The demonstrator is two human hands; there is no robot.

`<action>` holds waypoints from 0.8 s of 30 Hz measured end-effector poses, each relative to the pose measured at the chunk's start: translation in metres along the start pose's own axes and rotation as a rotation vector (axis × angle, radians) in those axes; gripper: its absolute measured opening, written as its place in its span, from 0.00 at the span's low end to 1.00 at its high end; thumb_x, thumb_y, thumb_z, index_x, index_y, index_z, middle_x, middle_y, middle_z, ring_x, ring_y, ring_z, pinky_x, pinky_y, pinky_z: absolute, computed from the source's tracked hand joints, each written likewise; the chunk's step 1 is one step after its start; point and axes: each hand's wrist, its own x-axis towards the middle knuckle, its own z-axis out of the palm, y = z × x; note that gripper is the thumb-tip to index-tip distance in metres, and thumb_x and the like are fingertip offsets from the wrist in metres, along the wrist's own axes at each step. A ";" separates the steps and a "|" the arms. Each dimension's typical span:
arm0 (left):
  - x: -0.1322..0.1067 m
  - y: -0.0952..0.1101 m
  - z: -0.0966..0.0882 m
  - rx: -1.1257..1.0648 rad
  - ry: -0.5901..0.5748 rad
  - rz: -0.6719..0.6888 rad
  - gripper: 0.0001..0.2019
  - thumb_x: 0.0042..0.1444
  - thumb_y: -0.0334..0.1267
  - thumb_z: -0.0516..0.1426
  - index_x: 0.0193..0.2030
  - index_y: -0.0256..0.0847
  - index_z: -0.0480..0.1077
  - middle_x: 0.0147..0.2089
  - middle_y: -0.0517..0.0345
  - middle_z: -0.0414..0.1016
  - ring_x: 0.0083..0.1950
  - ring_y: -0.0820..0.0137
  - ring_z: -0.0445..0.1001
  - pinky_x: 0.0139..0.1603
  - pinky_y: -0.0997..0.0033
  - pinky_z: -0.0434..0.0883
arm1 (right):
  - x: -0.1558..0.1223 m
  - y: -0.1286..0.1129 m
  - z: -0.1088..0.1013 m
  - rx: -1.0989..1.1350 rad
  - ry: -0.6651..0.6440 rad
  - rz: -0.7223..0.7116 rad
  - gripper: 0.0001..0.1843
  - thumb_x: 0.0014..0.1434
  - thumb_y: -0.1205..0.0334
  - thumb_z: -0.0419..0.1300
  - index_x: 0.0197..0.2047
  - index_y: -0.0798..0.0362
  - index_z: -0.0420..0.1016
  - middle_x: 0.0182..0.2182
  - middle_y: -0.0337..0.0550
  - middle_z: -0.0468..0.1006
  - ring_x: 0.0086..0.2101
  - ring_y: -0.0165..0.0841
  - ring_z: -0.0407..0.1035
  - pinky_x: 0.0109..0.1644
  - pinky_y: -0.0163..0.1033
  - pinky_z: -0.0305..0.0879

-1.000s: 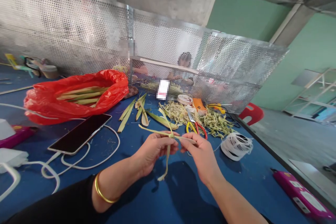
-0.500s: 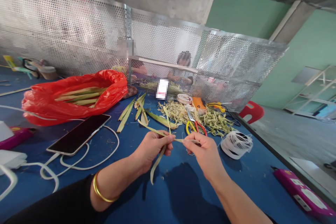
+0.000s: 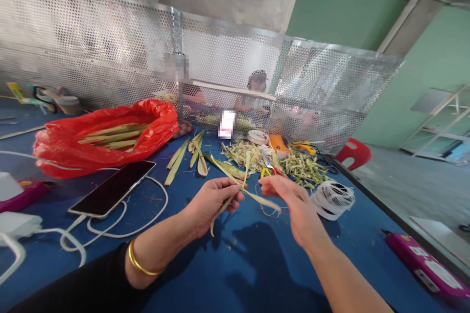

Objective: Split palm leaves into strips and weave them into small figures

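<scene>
Your right hand [image 3: 293, 200] is letting go, fingers now opening at 3 o'clock, while your left hand [image 3: 213, 200] is still pinching the crossed leaf strips [image 3: 235, 187] above the surface [image 3: 257, 264].

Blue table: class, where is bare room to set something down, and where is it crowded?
Free: the blue table between the forearms, and between white twine and pink case. Crowded: around phone, red bag, leaf scraps.
</scene>
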 end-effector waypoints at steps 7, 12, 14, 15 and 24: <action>-0.004 -0.002 0.006 0.183 -0.143 -0.017 0.15 0.50 0.48 0.58 0.32 0.36 0.73 0.23 0.62 0.67 0.19 0.80 0.58 0.20 0.78 0.55 | 0.003 0.012 0.008 0.108 -0.125 0.160 0.15 0.49 0.50 0.64 0.29 0.55 0.77 0.25 0.40 0.74 0.26 0.29 0.64 0.35 0.36 0.61; -0.005 -0.007 0.009 0.338 -0.098 -0.014 0.15 0.47 0.48 0.60 0.27 0.35 0.73 0.19 0.65 0.63 0.19 0.81 0.53 0.20 0.78 0.50 | 0.000 0.010 0.017 0.194 -0.114 0.143 0.11 0.49 0.55 0.64 0.25 0.55 0.74 0.21 0.36 0.70 0.24 0.27 0.62 0.33 0.35 0.59; -0.006 -0.009 0.010 0.384 -0.100 0.001 0.14 0.48 0.47 0.59 0.26 0.35 0.73 0.19 0.64 0.64 0.19 0.80 0.54 0.21 0.78 0.52 | -0.001 0.010 0.018 0.192 -0.113 0.146 0.11 0.49 0.55 0.64 0.26 0.55 0.74 0.21 0.35 0.70 0.24 0.27 0.63 0.32 0.35 0.59; -0.006 -0.010 0.010 0.399 -0.111 0.008 0.14 0.49 0.46 0.59 0.27 0.35 0.73 0.19 0.64 0.64 0.20 0.80 0.55 0.22 0.78 0.53 | -0.002 0.011 0.019 0.173 -0.097 0.140 0.10 0.49 0.56 0.64 0.26 0.55 0.74 0.20 0.35 0.70 0.23 0.27 0.63 0.32 0.35 0.59; -0.007 -0.010 0.009 0.442 -0.270 -0.002 0.15 0.50 0.46 0.57 0.29 0.35 0.76 0.17 0.65 0.62 0.19 0.79 0.56 0.23 0.77 0.55 | 0.005 0.027 0.015 -0.103 0.087 -0.033 0.13 0.52 0.53 0.62 0.34 0.55 0.75 0.24 0.39 0.73 0.27 0.32 0.67 0.33 0.38 0.64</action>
